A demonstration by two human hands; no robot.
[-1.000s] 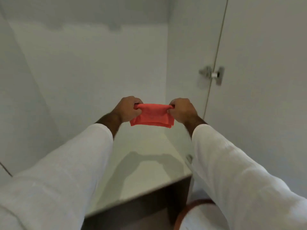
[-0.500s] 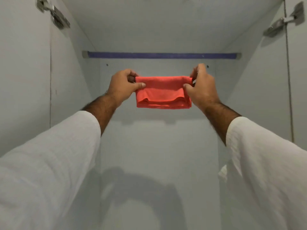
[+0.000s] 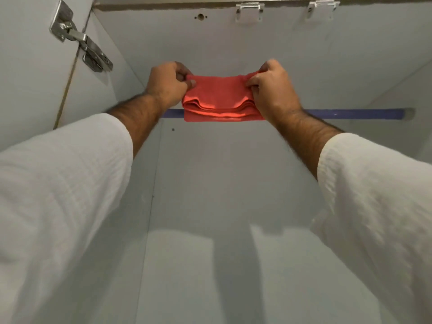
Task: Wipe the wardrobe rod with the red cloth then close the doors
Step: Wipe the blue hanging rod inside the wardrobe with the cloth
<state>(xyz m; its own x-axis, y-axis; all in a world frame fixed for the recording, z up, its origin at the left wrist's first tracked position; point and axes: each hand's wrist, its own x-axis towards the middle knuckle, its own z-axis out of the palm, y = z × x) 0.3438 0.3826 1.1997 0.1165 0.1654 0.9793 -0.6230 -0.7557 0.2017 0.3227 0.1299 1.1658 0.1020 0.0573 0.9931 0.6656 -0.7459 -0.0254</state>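
A folded red cloth (image 3: 221, 99) is stretched between both hands high inside the white wardrobe. My left hand (image 3: 167, 84) pinches its left end and my right hand (image 3: 272, 90) pinches its right end. The blue wardrobe rod (image 3: 350, 113) runs horizontally behind the cloth. The cloth's lower edge overlaps the rod's middle, and I cannot tell whether they touch. My forearms and the cloth hide part of the rod; its right end meets the side wall.
A metal hinge (image 3: 81, 46) joins the open left door (image 3: 30, 73) to the left side wall. Two white brackets (image 3: 249, 10) sit at the top front edge. The white back panel (image 3: 210, 171) fills the space below the rod.
The view tilted up from the wardrobe floor to its ceiling. Both hands raised the cloth from below the rod until it now overlaps the rod.
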